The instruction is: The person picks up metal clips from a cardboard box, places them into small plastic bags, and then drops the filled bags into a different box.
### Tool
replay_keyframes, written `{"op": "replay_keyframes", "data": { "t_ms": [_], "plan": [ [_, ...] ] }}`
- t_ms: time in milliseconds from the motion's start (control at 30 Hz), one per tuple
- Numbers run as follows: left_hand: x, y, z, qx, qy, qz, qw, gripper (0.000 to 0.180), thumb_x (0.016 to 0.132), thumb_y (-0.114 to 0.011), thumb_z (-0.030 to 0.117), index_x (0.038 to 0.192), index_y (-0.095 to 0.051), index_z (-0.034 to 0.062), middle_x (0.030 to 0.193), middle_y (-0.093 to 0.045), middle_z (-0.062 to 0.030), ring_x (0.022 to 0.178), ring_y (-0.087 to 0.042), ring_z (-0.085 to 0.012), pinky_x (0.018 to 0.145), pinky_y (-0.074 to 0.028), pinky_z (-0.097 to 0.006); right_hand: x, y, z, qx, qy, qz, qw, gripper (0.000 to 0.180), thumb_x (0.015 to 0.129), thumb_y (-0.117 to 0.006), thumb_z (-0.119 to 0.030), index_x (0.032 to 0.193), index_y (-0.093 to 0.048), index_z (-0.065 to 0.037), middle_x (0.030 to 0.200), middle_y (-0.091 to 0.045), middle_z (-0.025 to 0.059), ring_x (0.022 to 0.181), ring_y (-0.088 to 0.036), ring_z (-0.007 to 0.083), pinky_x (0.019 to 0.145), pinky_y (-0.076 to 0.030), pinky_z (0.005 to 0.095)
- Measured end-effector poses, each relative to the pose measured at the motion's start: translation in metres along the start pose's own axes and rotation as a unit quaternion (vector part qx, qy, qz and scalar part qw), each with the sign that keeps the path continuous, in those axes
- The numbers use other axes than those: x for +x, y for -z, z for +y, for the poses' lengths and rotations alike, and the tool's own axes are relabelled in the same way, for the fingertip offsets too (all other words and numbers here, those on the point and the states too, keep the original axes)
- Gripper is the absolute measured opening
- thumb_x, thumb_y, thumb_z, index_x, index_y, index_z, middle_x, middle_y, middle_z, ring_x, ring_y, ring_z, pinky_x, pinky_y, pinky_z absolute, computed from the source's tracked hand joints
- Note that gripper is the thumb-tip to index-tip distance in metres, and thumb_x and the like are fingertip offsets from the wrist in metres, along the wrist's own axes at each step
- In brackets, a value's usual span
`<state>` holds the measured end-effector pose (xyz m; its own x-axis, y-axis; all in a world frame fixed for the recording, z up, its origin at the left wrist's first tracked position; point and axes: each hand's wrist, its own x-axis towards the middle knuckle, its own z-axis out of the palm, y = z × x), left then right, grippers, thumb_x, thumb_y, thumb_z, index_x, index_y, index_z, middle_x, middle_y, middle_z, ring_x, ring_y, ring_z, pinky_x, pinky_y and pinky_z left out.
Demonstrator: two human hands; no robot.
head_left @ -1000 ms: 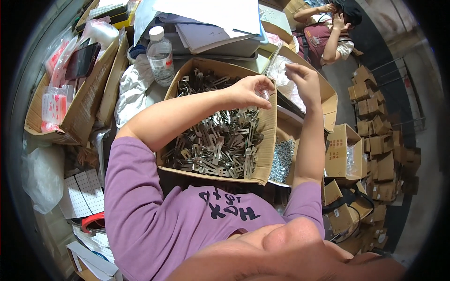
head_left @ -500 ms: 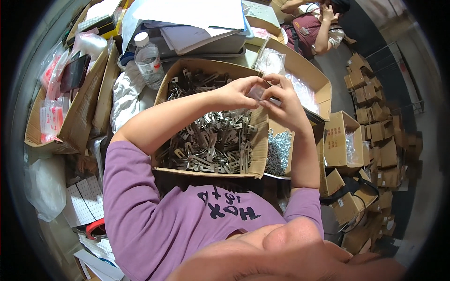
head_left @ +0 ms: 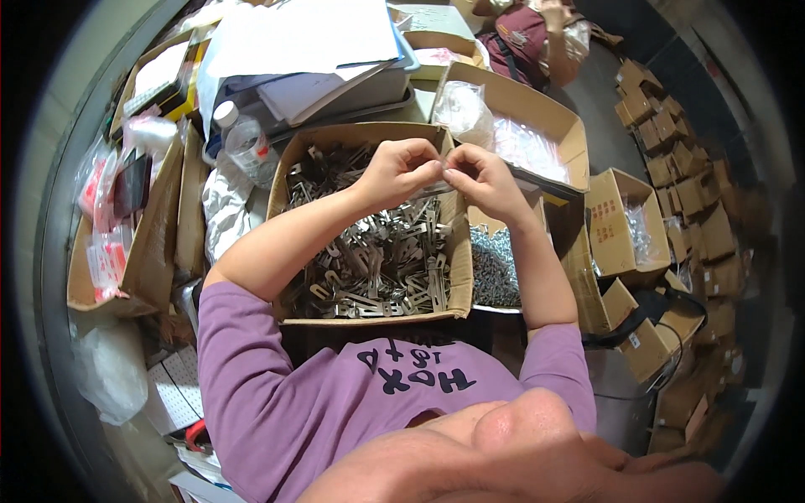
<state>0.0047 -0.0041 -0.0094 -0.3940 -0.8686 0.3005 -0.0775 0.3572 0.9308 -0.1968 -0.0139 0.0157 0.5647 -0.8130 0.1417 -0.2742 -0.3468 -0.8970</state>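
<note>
My left hand [head_left: 401, 174] and my right hand [head_left: 485, 183] meet over the right rim of a cardboard box, fingertips almost touching. Both are closed in a pinch on a small clear plastic bag [head_left: 432, 191], partly hidden by the fingers. Below them, the cardboard box [head_left: 459, 251] holds a heap of flat metal clips [head_left: 377, 260]. Under my right forearm lies a pile of small silvery metal parts [head_left: 495, 267], too fine to name.
A water bottle [head_left: 245, 142] stands left of a grey bin stacked with papers [head_left: 293, 42]. Beyond my right hand, an open carton [head_left: 574, 134] holds clear bags. Another carton with packets [head_left: 155, 226] is at left. Many small boxes [head_left: 679, 159] line the right; a co-worker [head_left: 524, 42] is at the back.
My hands have come lower and closer together, fingertips now pinched at the bag, which shows less. The whole view has shifted slightly.
</note>
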Motion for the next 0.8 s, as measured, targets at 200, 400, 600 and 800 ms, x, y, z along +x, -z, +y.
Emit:
{"op": "replay_keyframes", "data": {
  "t_ms": [200,400,600,800],
  "plan": [
    [-0.003,0.004,0.013,-0.047,-0.028,0.026,0.998,0.01,0.088,-0.057,0.007,0.084,-0.061,-0.001,0.074,-0.061,-0.0012,0.067,-0.053,-0.005,0.061,-0.043,-0.021,0.003,-0.005,-0.007,-0.019,0.094,-0.003,0.995,0.015,0.084,-0.059,-0.014,0.085,-0.051,-0.002,0.077,-0.046,0.0003,0.071,-0.042,0.008,0.064,-0.038,0.0228],
    [0.006,0.015,0.01,-0.131,-0.021,0.044,0.99,0.012,0.092,-0.055,0.01,0.089,-0.059,0.0,0.085,-0.066,-0.0072,0.079,-0.059,-0.0105,0.077,-0.046,-0.025,-0.005,0.015,-0.005,0.01,0.073,0.048,0.996,0.016,0.081,-0.061,-0.015,0.082,-0.053,-0.002,0.073,-0.048,0.0005,0.068,-0.044,0.0082,0.06,-0.039,0.0243],
    [0.007,0.01,0.003,-0.188,0.013,0.047,0.981,0.018,0.092,-0.054,0.014,0.104,-0.057,0.0011,0.093,-0.065,-0.0075,0.086,-0.06,-0.0119,0.082,-0.046,-0.027,-0.028,0.061,-0.016,-0.015,0.103,0.194,0.976,0.009,0.078,-0.058,-0.011,0.077,-0.055,-0.002,0.071,-0.048,-0.0022,0.066,-0.043,0.0071,0.058,-0.037,0.0233],
    [0.003,0.014,0.005,-0.16,0.017,0.037,0.986,0.02,0.091,-0.057,0.014,0.106,-0.057,0.0017,0.094,-0.064,-0.0062,0.087,-0.059,-0.0114,0.08,-0.046,-0.026,-0.11,0.162,-0.007,-0.073,0.08,0.484,0.869,0.007,0.082,-0.058,-0.006,0.075,-0.056,-0.005,0.07,-0.047,-0.0064,0.064,-0.04,0.0031,0.056,-0.033,0.0187]
  ]
}}
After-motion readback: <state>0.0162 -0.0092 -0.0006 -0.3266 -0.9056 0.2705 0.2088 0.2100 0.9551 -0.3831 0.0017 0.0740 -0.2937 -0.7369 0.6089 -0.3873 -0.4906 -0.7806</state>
